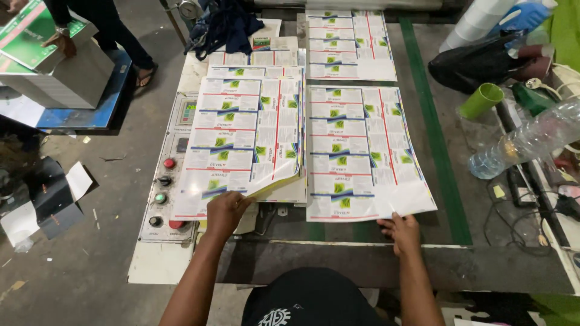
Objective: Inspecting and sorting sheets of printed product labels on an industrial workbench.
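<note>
My left hand (225,211) presses on the near edge of a stack of glossy printed label sheets (241,139), lifting the top sheet so its corner curls up. My right hand (400,232) pinches the near edge of a second printed sheet stack (362,151) lying to the right on the dark machine table (447,181). Both stacks are white with green, blue and red label rows. Further printed sheets (347,45) lie at the far end of the table.
A control panel (166,187) with red and green buttons sits left of the sheets. A clear plastic bottle (525,142), a green cup (481,100) and a black bag (477,60) lie at right. Another person (103,27) handles a paper pile at far left.
</note>
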